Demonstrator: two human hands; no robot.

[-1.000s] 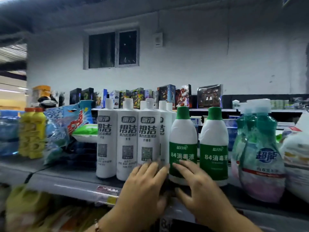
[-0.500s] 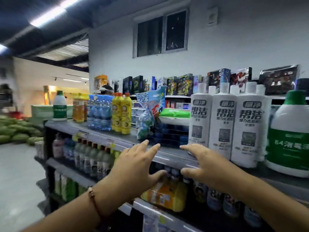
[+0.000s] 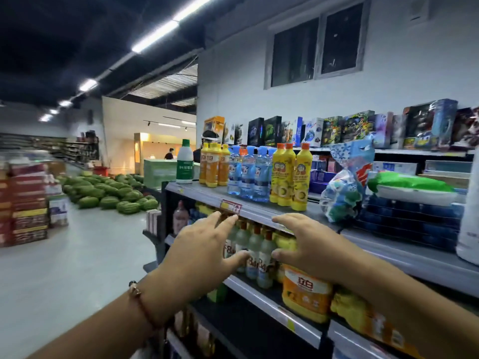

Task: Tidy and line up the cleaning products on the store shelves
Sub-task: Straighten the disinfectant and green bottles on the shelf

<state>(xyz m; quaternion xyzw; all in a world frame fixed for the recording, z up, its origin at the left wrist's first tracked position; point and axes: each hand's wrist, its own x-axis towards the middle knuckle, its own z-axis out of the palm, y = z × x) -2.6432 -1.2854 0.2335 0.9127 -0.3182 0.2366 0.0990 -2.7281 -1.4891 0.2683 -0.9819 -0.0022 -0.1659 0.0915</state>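
My left hand [image 3: 204, 244] and my right hand [image 3: 308, 242] are both raised in the air in front of the top shelf edge [image 3: 259, 211], fingers spread, holding nothing. On the top shelf stand yellow bottles [image 3: 290, 177], blue bottles [image 3: 248, 174], orange-yellow bottles [image 3: 215, 167] and a lone white bottle with a green cap [image 3: 185, 161] at the far left end. A blue patterned bag [image 3: 344, 182] leans to the right of the yellow bottles. Pale bottles with orange caps [image 3: 255, 250] stand on the shelf below, partly hidden by my hands.
A green and white pack [image 3: 412, 187] lies on dark blue packs at the right. An orange jug [image 3: 305, 294] sits on the lower shelf. Boxed toys [image 3: 363, 128] line the back shelf. Watermelons [image 3: 108, 190] are piled on the aisle floor at the left.
The view has swung left along the shelf, away from the white bottles. Both hands have come off the bottles and moved left, staying open in front of the shelf edge.
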